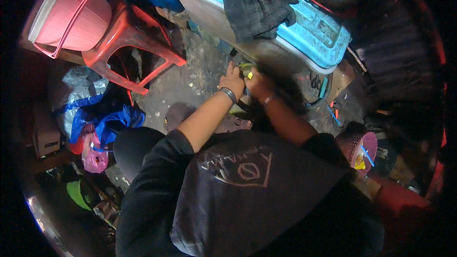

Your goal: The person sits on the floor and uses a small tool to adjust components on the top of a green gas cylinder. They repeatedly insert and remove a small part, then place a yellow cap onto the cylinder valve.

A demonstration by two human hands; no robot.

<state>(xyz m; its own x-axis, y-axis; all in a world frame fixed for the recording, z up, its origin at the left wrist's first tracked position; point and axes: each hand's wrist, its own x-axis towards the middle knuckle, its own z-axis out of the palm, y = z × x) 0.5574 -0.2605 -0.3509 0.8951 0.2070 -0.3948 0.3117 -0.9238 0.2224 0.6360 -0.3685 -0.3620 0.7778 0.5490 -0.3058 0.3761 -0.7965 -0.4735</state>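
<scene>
My left hand (232, 82) reaches low over the floor with a dark band at the wrist, its fingers stretched out beside a yellow-green rounded thing (245, 67). I cannot tell the kind of that thing, as both hands and shadow cover much of it. Close on its other side, my right hand (260, 86) is curled shut, and a small bright yellow piece (250, 75) shows at its fingers. What that piece belongs to is hidden. A pale band circles the right wrist. Below the hands, a dark perforated piece (235, 123) shows partly in front of my body.
A long box with a light blue lid (316, 33) stands just beyond my hands, a dark cloth (257, 7) draped over it. Leftward, a pink bucket (78, 16) rests on a red stool (138, 50). Blue bags (112, 123) lie left; a pink basket (364, 145) stands right.
</scene>
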